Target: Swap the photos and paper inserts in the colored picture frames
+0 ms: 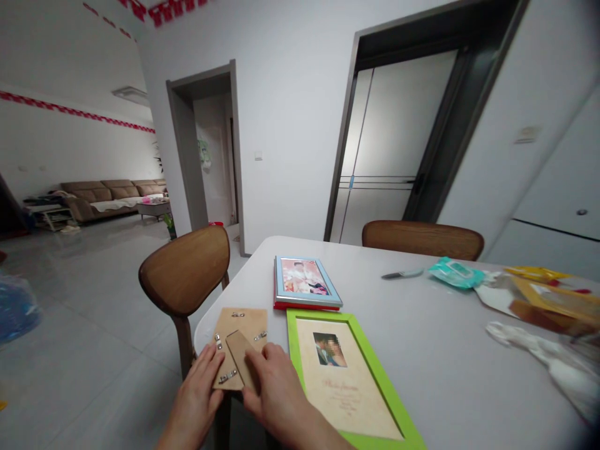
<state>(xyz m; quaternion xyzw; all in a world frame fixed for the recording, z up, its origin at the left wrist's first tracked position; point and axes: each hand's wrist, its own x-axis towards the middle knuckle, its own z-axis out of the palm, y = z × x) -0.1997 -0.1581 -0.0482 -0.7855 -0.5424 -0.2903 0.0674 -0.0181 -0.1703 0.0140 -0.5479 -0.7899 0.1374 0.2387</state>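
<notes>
A brown picture frame backing board (248,317) lies at the near left corner of the table, its lower edge past the tabletop. Metal clips sit along its sides, and a fold-out stand (240,351) is at its middle. My left hand (199,387) grips the board's left and lower edge, thumb below. My right hand (276,381) has its fingers on the stand and its thumb at the lower edge. Just right of it lies a green photo frame (296,340) with a small couple photo. Beyond are stacked frames, a blue-and-silver one (334,289) over a red one (304,307).
On the white table (375,337) lie a knife (402,274), a teal wipes packet (454,273), a yellow-brown package (553,303) and crumpled clear plastic (539,353) at the right. Wooden chairs stand at the left (187,269) and far side (422,239).
</notes>
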